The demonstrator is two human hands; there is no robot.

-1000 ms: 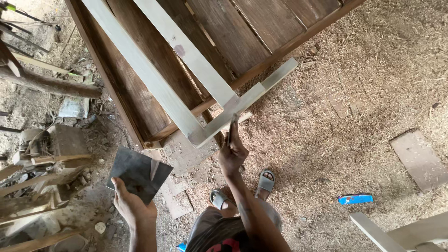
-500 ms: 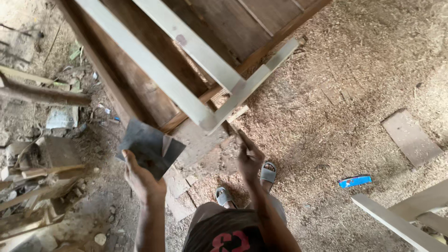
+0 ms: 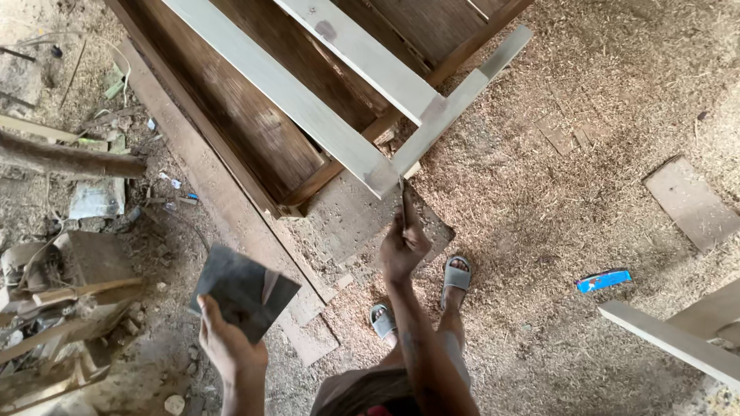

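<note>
Since half a second ago we have lifted our right hand (image 3: 402, 248) back up toward the frame (image 3: 308, 115), and our left hand (image 3: 225, 347) has dropped lower and further left with its sheet. Now our right hand is closed around a thin dark tool (image 3: 402, 202), seemingly a small blade or pencil, though we cannot tell which; its tip points up and sits at or just below the frame's corner joint, where the long pale rail meets the short cross rail. Whether the tip touches the wood we cannot say. Our left hand is curled shut on the lower corner of a dark grey sheet (image 3: 243, 291), which looks like sandpaper, held tilted and well apart from the frame. That frame of pale grey rails lies slantwise over a dark brown panel (image 3: 254, 131), and beneath the corner a flat board (image 3: 347, 219) rests on the ground. Our feet in grey sandals (image 3: 456, 273) stand on the sawdust (image 3: 555, 192) just below the right hand. A small blue object (image 3: 603, 280) lies on the sawdust to the right, with another pale rail (image 3: 671, 339) beyond it. Scrap wood (image 3: 62, 308) is heaped at far left.
</note>
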